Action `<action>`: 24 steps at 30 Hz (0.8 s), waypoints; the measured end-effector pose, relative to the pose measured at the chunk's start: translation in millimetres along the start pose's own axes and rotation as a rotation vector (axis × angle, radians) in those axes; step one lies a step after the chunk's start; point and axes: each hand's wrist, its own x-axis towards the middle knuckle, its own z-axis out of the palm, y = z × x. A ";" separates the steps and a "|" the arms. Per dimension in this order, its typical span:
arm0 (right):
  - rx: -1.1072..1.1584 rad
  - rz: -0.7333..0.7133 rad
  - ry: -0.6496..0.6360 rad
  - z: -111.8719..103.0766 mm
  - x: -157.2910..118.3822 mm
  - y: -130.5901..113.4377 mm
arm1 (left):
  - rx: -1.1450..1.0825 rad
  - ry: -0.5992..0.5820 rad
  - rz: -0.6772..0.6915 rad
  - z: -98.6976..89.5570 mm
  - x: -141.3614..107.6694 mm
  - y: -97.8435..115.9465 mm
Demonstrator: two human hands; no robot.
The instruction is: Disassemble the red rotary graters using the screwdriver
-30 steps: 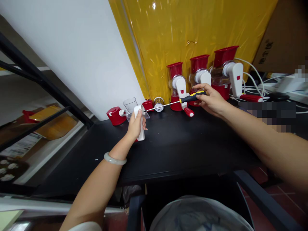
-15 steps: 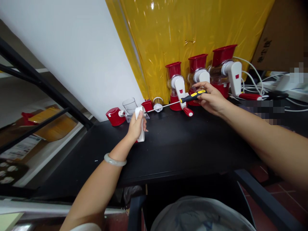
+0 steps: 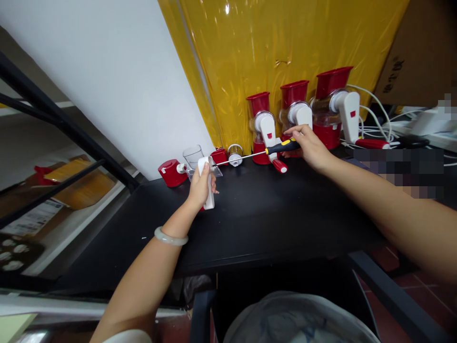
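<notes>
My left hand (image 3: 200, 186) is closed around a white crank handle (image 3: 210, 197), part of which my fingers cover. In my right hand (image 3: 307, 146) is a screwdriver (image 3: 275, 148) with a black and yellow grip, held near the grip's end. Its long shaft points left, and the tip reaches the round upper end of the crank handle; whether it sits in a screw cannot be seen. Behind my left hand stand a red base (image 3: 173, 173) and a clear plastic housing (image 3: 193, 155). A small red part (image 3: 219, 156) and a grater drum (image 3: 235, 155) lie close by.
Three red and white rotary graters, a left one (image 3: 258, 102), a middle one (image 3: 294, 90) and a right one (image 3: 334, 78), stand along the yellow-wrapped backing (image 3: 228, 57). White cables (image 3: 374, 124) lie at the right of the black table (image 3: 250, 219). A shelf rack (image 3: 64, 124) borders the left.
My right hand has shifted its hold on the screwdriver's grip, its fingers now wrapped further over the end. The crank handle in my left hand has tilted slightly.
</notes>
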 end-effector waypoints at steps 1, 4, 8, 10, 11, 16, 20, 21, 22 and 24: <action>-0.025 0.003 -0.002 -0.3 0.1 1.4 | -0.003 0.003 0.001 -0.1 0.1 0.2; -0.101 0.000 -0.029 -1.5 -0.2 3.6 | -0.010 0.012 -0.002 -0.3 0.2 0.5; -0.088 -0.017 -0.040 -2.4 0.0 3.5 | -0.008 0.011 -0.004 -0.1 0.1 0.8; -0.064 -0.015 -0.034 -2.1 0.1 2.8 | -0.007 0.008 0.000 0.2 0.0 1.2; -0.052 -0.011 -0.031 -1.7 0.1 2.4 | -0.007 0.007 0.002 0.3 0.0 1.4; 0.005 0.002 -0.026 0.7 -1.6 0.5 | -0.008 0.005 0.013 -0.6 0.9 1.7; 0.020 0.010 -0.042 1.1 -2.2 -0.5 | -0.010 0.006 0.011 -2.0 2.0 0.7; 0.021 0.016 -0.045 0.8 -2.2 -0.6 | -0.010 0.008 0.010 -2.1 2.1 0.6; 0.023 0.022 -0.046 0.5 -2.1 -0.8 | -0.011 0.009 0.008 -2.1 2.1 0.6; 0.035 0.032 -0.045 0.1 -2.2 -1.0 | -0.013 0.012 0.008 -1.7 1.7 1.0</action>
